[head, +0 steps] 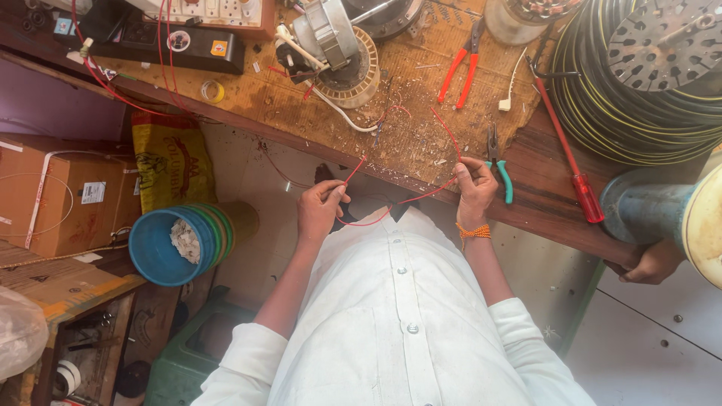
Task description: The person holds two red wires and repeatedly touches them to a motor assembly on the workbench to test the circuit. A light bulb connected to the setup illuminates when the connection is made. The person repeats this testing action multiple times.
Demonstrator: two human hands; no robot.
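My left hand (320,208) pinches one part of a thin red wire (391,204) just below the workbench edge. My right hand (475,186), with an orange thread band at the wrist, pinches the same wire further along, at the bench edge. The wire sags in a loop between the two hands and its far end runs up across the worn wooden bench (406,128). Small green-handled pliers (499,165) lie right beside my right hand. A motor with a copper winding (335,49) sits on the bench ahead of my left hand.
Red-handled pliers (462,64) and a long red screwdriver (568,162) lie on the bench. A large coil of black and yellow cable (639,98) fills the right. Another person's hand (650,263) rests by a grey cylinder (639,203). Stacked blue and green buckets (177,240) and a cardboard box (64,199) stand at the left.
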